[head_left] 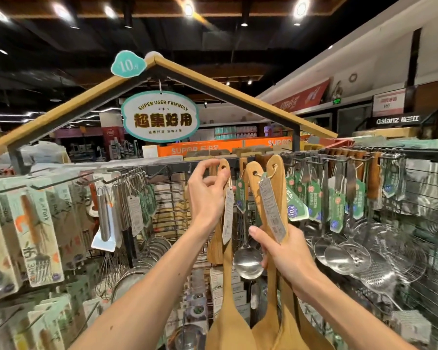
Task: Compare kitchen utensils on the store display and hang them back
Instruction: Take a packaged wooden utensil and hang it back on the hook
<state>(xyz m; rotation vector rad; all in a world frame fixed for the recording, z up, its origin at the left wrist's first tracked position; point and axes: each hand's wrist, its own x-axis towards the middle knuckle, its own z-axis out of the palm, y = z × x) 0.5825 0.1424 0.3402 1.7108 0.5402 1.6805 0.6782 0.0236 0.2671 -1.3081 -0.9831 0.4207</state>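
Head view: the hanging sign (159,117) at 12 o'clock reads "SUPER USER-FRIENDLY". A teal tag (128,64) shows "10.9", and the orange banner (195,150) reads "SUPOR". "Galanz" (395,120) is at 2 o'clock. At centre, the left hand (208,193) pinches the top of a wooden spatula (228,271) by the rack (364,153). The right hand (286,251) grips two more spatulas (274,164) at 5 o'clock. Their blades are cut off and the tag print is unreadable.

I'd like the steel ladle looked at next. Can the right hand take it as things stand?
Probably not yet: the right hand grips two wooden spatulas, so it has no free fingers. The steel ladle hangs just beside it, with nothing between them.
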